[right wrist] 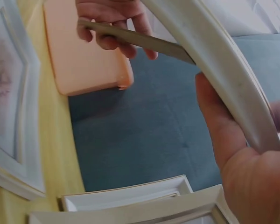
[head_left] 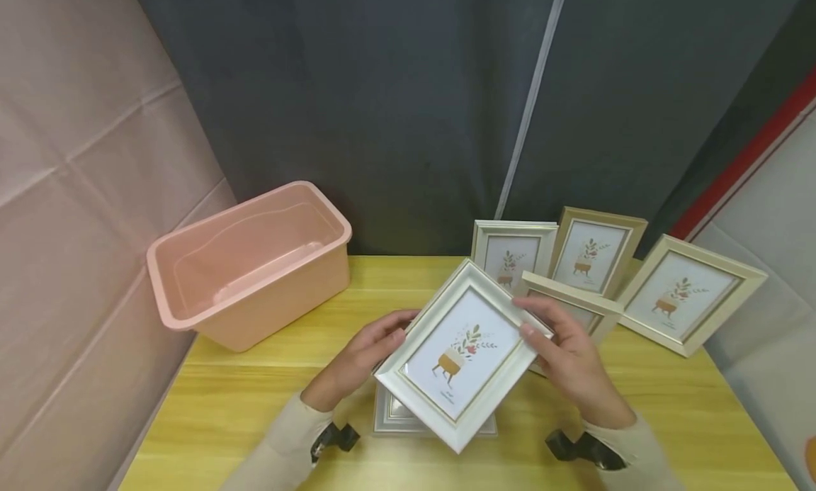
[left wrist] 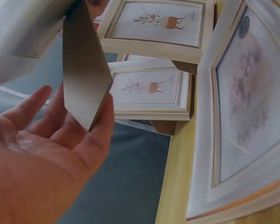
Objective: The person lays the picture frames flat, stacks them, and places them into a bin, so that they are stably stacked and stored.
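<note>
A white picture frame with a plant-pot print is held up at a tilt, facing the head camera. My right hand grips its right edge, thumb on the front and fingers behind. At the other side, my left hand reaches behind the frame. The left wrist view shows its fingers curled against the brown fold-out stand, which is swung away from the frame's back. Directly below, a second white frame lies on the table, partly covered by the held one; a pink floral picture shows in it.
Several similar frames stand at the back right: a white one, a gold one, a cream one and a pale one in front, close by my right hand. A pink plastic bin stands at the back left, before a dark curtain.
</note>
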`<state>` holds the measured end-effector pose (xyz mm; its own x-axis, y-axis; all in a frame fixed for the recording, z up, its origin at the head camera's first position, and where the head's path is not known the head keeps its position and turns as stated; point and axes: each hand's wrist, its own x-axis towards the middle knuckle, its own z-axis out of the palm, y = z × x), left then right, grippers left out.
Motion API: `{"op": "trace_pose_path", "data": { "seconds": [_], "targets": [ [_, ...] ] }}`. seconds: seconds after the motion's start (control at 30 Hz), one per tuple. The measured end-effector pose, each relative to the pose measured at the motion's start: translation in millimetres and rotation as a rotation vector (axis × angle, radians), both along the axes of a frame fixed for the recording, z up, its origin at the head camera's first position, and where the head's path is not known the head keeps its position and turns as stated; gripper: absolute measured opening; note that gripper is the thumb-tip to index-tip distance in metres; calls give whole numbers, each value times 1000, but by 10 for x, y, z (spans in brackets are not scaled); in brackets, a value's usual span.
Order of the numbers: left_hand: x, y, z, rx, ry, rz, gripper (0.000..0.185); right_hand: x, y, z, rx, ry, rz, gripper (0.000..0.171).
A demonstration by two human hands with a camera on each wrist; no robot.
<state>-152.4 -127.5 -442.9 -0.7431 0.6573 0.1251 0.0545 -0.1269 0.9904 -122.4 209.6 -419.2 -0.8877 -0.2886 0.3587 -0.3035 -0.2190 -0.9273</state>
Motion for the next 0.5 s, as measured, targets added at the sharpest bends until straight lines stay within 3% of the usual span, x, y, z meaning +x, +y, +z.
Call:
{"op": "trace_pose_path", "data": {
  "seconds": [0.33, 0.5],
  "targets": [
    [64, -95, -108, -173, -14, 208, 49, 57, -214, -187, 156, -117, -239, 36],
    [164, -117, -172, -157, -54, 250, 55, 103, -286, -284, 176, -191, -314, 36]
  ]
}}
